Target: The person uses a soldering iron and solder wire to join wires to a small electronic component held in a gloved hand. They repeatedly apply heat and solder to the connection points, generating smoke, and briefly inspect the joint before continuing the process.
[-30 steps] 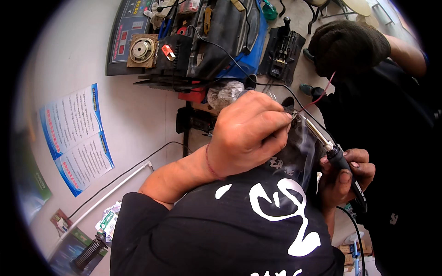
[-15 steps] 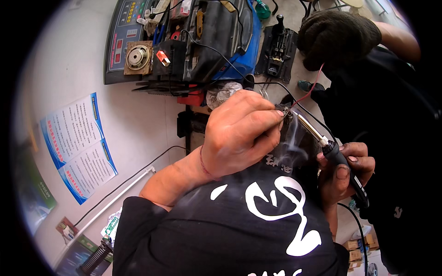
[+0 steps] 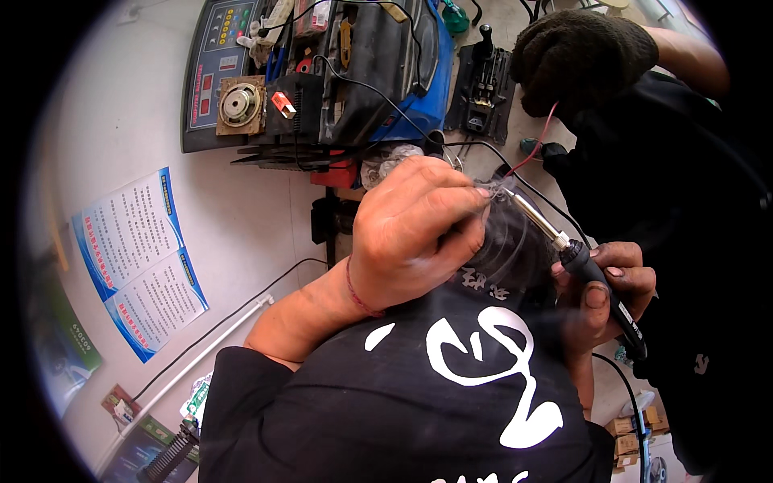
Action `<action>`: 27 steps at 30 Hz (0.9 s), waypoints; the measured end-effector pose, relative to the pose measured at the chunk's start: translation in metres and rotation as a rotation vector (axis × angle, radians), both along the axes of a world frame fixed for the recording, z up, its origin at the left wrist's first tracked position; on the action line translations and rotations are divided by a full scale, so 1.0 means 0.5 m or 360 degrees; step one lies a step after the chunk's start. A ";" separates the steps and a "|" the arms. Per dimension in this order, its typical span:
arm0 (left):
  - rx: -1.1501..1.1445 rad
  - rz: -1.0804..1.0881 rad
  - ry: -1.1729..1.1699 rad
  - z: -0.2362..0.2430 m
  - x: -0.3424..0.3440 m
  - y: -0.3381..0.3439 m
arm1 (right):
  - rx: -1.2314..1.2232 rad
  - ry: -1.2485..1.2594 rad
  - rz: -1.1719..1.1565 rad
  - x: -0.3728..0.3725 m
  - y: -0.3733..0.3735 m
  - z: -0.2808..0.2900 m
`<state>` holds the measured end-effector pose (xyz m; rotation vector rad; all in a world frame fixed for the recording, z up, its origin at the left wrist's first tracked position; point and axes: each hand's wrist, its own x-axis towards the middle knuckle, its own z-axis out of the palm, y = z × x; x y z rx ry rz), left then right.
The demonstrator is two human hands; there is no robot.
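Note:
My left hand (image 3: 419,225) pinches a small component (image 3: 491,193) at its fingertips, with the component partly hidden by fingers and smoke. A red wire (image 3: 531,157) runs from there up to the dark glove (image 3: 584,52) of another person. My right hand (image 3: 604,302) is closed around the black handle of a soldering iron (image 3: 570,249), whose metal tip reaches up to the pinched component. Smoke curls around the tip and down past my left hand.
A machine with a control panel (image 3: 209,72) stands above, carrying a speaker (image 3: 241,104) and tools. A lever assembly (image 3: 481,88) is on the floor. Posters (image 3: 137,258) and a white pipe (image 3: 217,342) are on the wall at left. The other person's dark-clothed body (image 3: 676,209) fills the right.
Both hands and the other person's glove sit slightly further left and higher in the picture. The iron's tip stays near the component, and the smoke has changed shape.

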<state>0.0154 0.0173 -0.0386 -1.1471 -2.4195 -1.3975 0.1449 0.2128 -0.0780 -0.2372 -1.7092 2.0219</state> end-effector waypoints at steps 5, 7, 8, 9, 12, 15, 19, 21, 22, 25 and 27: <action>-0.0018 0.0019 -0.0031 0.001 0.004 0.001 | -0.0081 0.0011 -0.0117 -0.006 -0.013 0.005; -0.0013 0.0019 -0.0030 -0.001 0.005 0.000 | -0.0078 0.0015 -0.0122 -0.005 -0.014 0.005; -0.0044 -0.0001 -0.0062 0.000 0.006 -0.002 | -0.0080 0.0014 -0.0117 -0.005 -0.014 0.004; -0.0075 -0.0020 -0.0095 0.001 0.008 -0.006 | -0.0081 0.0012 -0.0111 -0.004 -0.013 0.004; -0.0096 -0.0031 -0.0101 0.004 0.009 -0.008 | -0.0047 0.0016 -0.0099 -0.006 -0.011 0.006; -0.0030 0.0011 -0.0056 -0.002 0.007 0.000 | -0.0058 0.0003 -0.0089 -0.004 -0.011 0.006; 0.0006 0.0025 -0.0028 -0.003 0.005 0.004 | -0.0094 -0.0009 -0.0101 -0.002 -0.012 0.006; -0.0056 -0.0020 -0.0076 0.001 0.006 -0.003 | -0.0059 -0.0030 -0.0055 0.000 -0.008 0.003; -0.0088 -0.0041 -0.0100 0.002 0.008 -0.006 | -0.0042 -0.0042 -0.0031 0.002 -0.006 0.002; -0.0099 -0.0046 -0.0134 0.009 0.008 -0.006 | -0.0022 -0.0033 -0.0011 0.003 -0.003 -0.001; -0.0034 -0.0011 -0.0081 0.001 0.006 -0.001 | -0.0013 -0.0025 0.0000 0.003 -0.003 0.000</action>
